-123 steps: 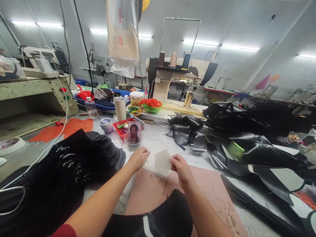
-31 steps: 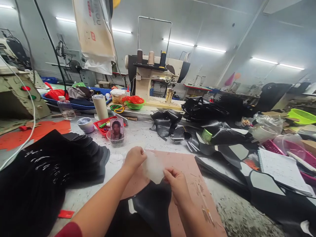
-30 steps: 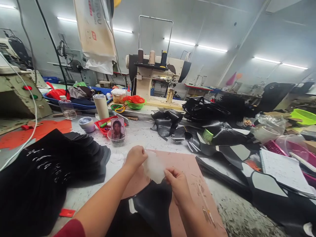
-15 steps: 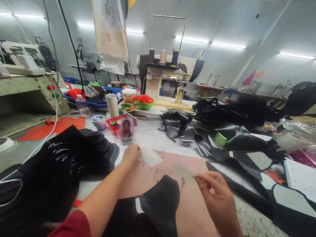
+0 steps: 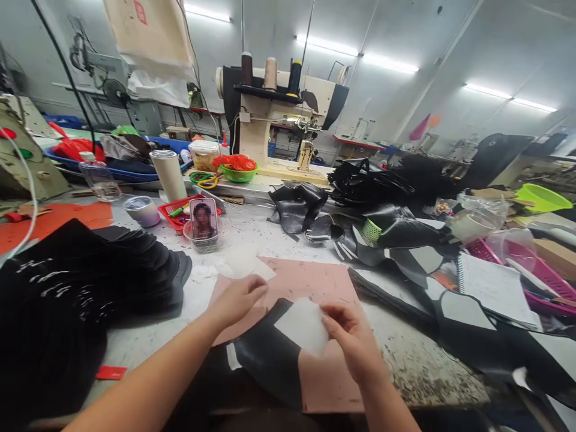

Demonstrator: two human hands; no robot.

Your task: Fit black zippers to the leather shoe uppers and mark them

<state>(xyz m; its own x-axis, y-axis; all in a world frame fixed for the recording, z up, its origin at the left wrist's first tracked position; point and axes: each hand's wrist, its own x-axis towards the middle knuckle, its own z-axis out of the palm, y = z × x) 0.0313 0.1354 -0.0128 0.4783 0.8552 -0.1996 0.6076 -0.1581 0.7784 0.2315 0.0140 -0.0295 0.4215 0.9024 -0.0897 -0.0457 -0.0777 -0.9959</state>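
Observation:
My right hand (image 5: 353, 339) pinches a thin white patch (image 5: 303, 327) by its right edge, between thumb and fingers. The patch is over the upper right part of a black leather piece (image 5: 270, 354), which lies on a pink board (image 5: 310, 276). A small white strip (image 5: 233, 356) is on the leather's left side. My left hand (image 5: 245, 294) hovers left of the patch, its fingers loosely bent and holding nothing I can see. Just beyond it lie several white patches (image 5: 245, 264) at the board's far left corner.
Stacked black pieces (image 5: 130, 270) rise on the left. A phone (image 5: 204, 219) stands in a clear tub by a red basket (image 5: 175, 210) and a cup (image 5: 141, 211). Behind is a sewing machine (image 5: 252, 126). Black leather pieces (image 5: 396, 228) and a notebook (image 5: 492, 288) lie right.
My right hand has brought the white patch left, over the black leather. My left hand has come away from the white patches, toward me. The camera view has turned right.

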